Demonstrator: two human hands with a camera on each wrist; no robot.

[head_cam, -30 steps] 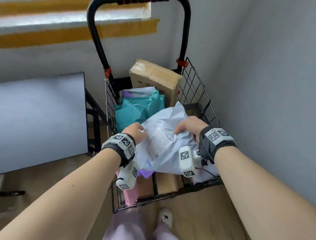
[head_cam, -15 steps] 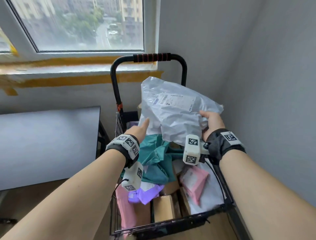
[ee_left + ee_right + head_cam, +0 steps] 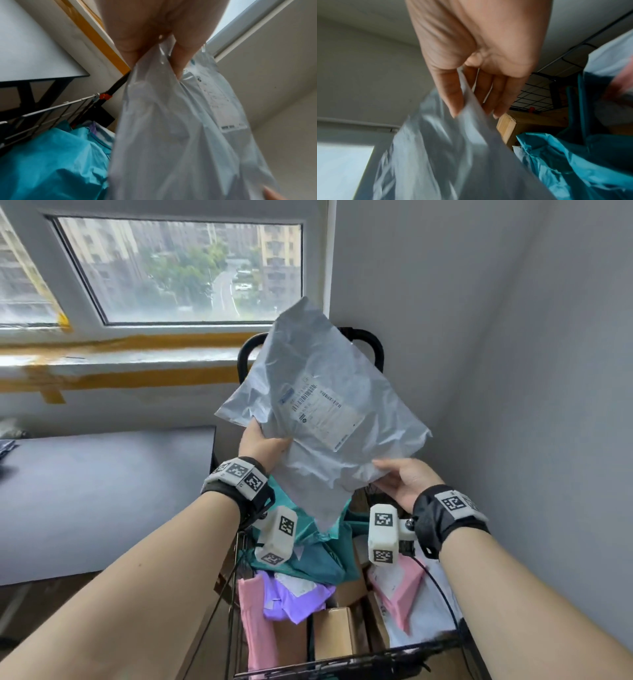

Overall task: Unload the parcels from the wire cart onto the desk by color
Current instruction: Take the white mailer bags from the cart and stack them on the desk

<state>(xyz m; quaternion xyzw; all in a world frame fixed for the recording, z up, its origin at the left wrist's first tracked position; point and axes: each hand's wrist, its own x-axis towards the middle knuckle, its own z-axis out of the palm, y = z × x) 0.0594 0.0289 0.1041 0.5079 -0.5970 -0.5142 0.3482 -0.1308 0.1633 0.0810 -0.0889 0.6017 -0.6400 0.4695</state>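
Head view: wire cart (image 3: pixel 346 667) nearest, pink, purple, teal and cardboard parcels inside. Above it, left hand (image 3: pixel 262 441) pinches grey mailer (image 3: pixel 318 419) at left edge, right hand (image 3: pixel 402 482) pinches lower right edge. Mailer's long axis tilts up toward window, label facing camera. Tabletop (image 3: pixel 102 491) lies left, nearer left hand.

Bare forearms; each wrist wears a black strap (image 3: pixel 432 518) with white tag-marked blocks (image 3: pixel 383 534) and a thin black cable (image 3: pixel 442 590).
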